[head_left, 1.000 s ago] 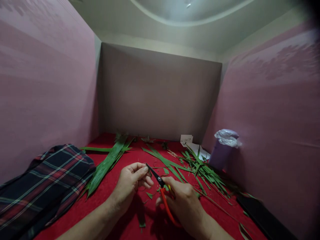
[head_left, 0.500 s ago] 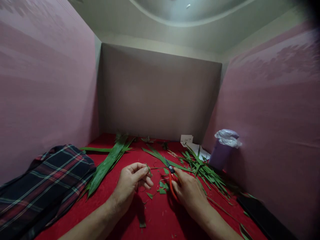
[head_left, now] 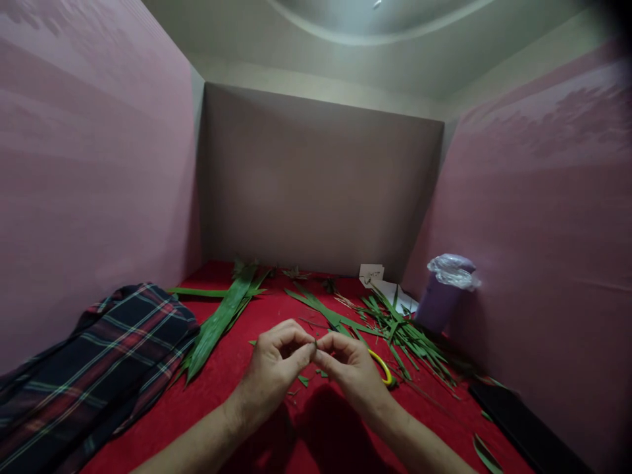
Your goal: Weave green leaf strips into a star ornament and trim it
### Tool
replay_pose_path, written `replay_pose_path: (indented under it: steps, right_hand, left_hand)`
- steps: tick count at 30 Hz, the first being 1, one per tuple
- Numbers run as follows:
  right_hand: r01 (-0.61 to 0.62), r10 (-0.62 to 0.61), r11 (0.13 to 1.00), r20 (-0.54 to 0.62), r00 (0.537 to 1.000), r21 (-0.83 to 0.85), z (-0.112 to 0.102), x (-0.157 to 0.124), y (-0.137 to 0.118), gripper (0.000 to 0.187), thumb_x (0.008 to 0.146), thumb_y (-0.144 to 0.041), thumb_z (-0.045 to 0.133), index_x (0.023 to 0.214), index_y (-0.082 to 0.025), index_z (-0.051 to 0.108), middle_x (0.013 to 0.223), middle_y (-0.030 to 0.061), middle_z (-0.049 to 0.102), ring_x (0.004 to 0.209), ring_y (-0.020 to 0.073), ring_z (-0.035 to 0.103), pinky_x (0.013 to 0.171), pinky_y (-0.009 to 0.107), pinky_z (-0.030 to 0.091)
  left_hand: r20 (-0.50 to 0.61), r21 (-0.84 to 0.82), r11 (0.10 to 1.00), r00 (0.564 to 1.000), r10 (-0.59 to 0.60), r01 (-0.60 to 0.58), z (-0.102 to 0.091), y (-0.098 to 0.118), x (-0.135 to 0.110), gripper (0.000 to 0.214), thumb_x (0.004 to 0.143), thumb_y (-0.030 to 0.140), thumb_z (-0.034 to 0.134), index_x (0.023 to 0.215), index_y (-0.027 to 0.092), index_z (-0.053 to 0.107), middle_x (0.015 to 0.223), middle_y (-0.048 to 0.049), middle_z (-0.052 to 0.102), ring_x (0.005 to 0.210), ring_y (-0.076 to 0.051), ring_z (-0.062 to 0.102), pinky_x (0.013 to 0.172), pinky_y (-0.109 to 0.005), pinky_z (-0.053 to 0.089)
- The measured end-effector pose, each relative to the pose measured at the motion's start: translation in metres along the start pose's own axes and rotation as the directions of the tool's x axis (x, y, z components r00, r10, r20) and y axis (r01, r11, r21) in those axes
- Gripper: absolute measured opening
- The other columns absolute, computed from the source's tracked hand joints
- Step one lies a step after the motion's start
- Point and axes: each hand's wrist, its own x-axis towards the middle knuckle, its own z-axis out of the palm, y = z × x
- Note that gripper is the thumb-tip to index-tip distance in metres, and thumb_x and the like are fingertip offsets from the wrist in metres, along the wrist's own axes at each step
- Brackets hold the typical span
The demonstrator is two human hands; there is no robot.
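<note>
Both hands meet at mid-frame, low down, fingertips touching or nearly so. L hand (head_left: 276, 362) pinches a tiny dark scrap (head_left: 315, 344) btwn thumb & forefinger; R hand (head_left: 358, 372) pinches at the same spot, thumb & forefinger together, other fingers curled. Scrap is mostly hidden, so its exact shape can't be told.

Change vs. half a sec ago: R hand then held the scissors (head_left: 387, 376), apart from L hand; now it's let go of them & come over to the L hand's fingertips. Scissors are down just beyond & beside R hand, yellow handle loop showing to its right, the rest largely hidden. L hand had a green bit poking up from its pinch; that's no longer visible. The view has also shifted slightly.

Under it all, a red cloth (head_left: 224, 388) w/ small green bits (head_left: 303, 380) near the hands. Farther out, L side: long leaves (head_left: 224, 313), then a plaid cloth (head_left: 113, 355). R side: pile of cut green strips (head_left: 412, 342), w/ white paper (head_left: 407, 303) & a small card (head_left: 371, 272) behind, plus a purple bin (head_left: 435, 306) topped w/ clear plastic. Lower R: a black item (head_left: 518, 421), ID unclear, w/ a single leaf (head_left: 486, 454) beside it.
</note>
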Motion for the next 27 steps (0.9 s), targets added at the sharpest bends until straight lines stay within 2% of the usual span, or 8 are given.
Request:
replay_pose_path:
  steps: [2, 4, 6, 8, 11, 16, 21, 27]
  right_hand:
    - [-0.010, 0.010, 1.000, -0.034, 0.999, -0.005, 0.000, 0.002, -0.002, 0.024, 0.071, -0.036, 0.065, 0.063, -0.015, 0.057, 0.055, -0.0042, 0.047, 0.050, 0.0083, 0.037, 0.048, 0.021, 0.030]
    - [-0.020, 0.019, 1.000, -0.057, 0.998, -0.015, -0.001, 0.004, -0.006, 0.022, 0.070, -0.035, 0.065, 0.062, -0.016, 0.056, 0.056, -0.0043, 0.047, 0.050, 0.0086, 0.038, 0.048, 0.021, 0.031]
    - [-0.043, 0.043, 0.999, -0.071, 0.997, -0.003, 0.000, 0.007, -0.009, 0.023, 0.067, -0.035, 0.067, 0.060, -0.016, 0.056, 0.055, -0.0046, 0.047, 0.050, 0.0085, 0.038, 0.047, 0.021, 0.031]
    - [-0.087, 0.090, 0.995, -0.082, 0.993, 0.043, 0.002, 0.011, -0.009, 0.025, 0.063, -0.038, 0.069, 0.058, -0.016, 0.056, 0.052, -0.0053, 0.045, 0.047, 0.0078, 0.036, 0.045, 0.021, 0.029]
    - [-0.154, 0.167, 0.980, -0.100, 0.981, 0.122, 0.004, 0.016, -0.006, 0.031, 0.058, -0.042, 0.070, 0.057, -0.016, 0.054, 0.047, -0.0067, 0.042, 0.043, 0.0067, 0.033, 0.042, 0.020, 0.027]
    - [-0.239, 0.264, 0.948, -0.099, 0.959, 0.209, 0.005, 0.015, -0.001, 0.032, 0.061, -0.043, 0.071, 0.064, -0.015, 0.055, 0.051, -0.0067, 0.043, 0.043, 0.0056, 0.033, 0.041, 0.018, 0.031]
    - [-0.280, 0.317, 0.918, -0.095, 0.944, 0.280, 0.011, 0.006, 0.002, 0.034, 0.059, -0.045, 0.072, 0.064, -0.015, 0.056, 0.053, -0.0053, 0.045, 0.045, 0.0064, 0.037, 0.039, 0.017, 0.031]
    - [-0.221, 0.268, 0.932, -0.136, 0.954, 0.287, 0.022, -0.003, 0.019, 0.038, 0.060, -0.049, 0.070, 0.065, -0.016, 0.053, 0.049, -0.0077, 0.042, 0.039, 0.0048, 0.032, 0.038, 0.017, 0.027]
  left_hand:
    - [-0.048, -0.041, 0.998, 0.998, -0.044, 0.042, -0.008, 0.004, 0.006, 0.014, 0.073, 0.029, 0.061, 0.073, 0.017, 0.066, 0.068, -0.0011, 0.057, 0.063, -0.013, 0.050, 0.057, -0.024, 0.039]
    - [-0.200, -0.078, 0.990, 0.971, -0.131, 0.117, -0.023, 0.005, 0.016, 0.022, 0.072, 0.034, 0.061, 0.085, 0.018, 0.066, 0.070, -0.0004, 0.060, 0.059, -0.012, 0.050, 0.055, -0.023, 0.039]
    - [-0.351, -0.048, 0.988, 0.924, -0.153, 0.145, -0.043, 0.003, 0.028, 0.027, 0.067, 0.038, 0.064, 0.084, 0.016, 0.065, 0.069, -0.0009, 0.061, 0.058, -0.012, 0.049, 0.052, -0.023, 0.039]
    - [-0.381, 0.044, 0.969, 0.901, -0.207, 0.241, -0.060, -0.004, 0.037, 0.027, 0.061, 0.037, 0.066, 0.076, 0.014, 0.065, 0.063, -0.0004, 0.059, 0.055, -0.012, 0.049, 0.049, -0.022, 0.037]
    - [-0.270, 0.208, 0.918, 0.922, -0.279, 0.339, -0.073, -0.013, 0.046, 0.022, 0.057, 0.033, 0.064, 0.067, 0.014, 0.064, 0.060, -0.0006, 0.059, 0.054, -0.013, 0.050, 0.050, -0.023, 0.038]
    - [-0.048, 0.376, 0.859, 0.933, -0.358, 0.348, -0.069, -0.026, 0.050, 0.015, 0.057, 0.029, 0.059, 0.062, 0.016, 0.064, 0.057, -0.0013, 0.062, 0.054, -0.015, 0.053, 0.052, -0.024, 0.040]
    - [-0.072, 0.464, 0.815, 0.931, -0.357, 0.348, -0.070, -0.043, 0.048, 0.013, 0.056, 0.026, 0.058, 0.059, 0.016, 0.064, 0.055, -0.0023, 0.063, 0.057, -0.017, 0.055, 0.056, -0.027, 0.041]
    - [-0.153, 0.519, 0.781, 0.937, -0.313, 0.346, -0.067, -0.052, 0.041, 0.019, 0.061, 0.025, 0.054, 0.070, 0.014, 0.065, 0.067, -0.0060, 0.067, 0.063, -0.019, 0.059, 0.059, -0.028, 0.043]
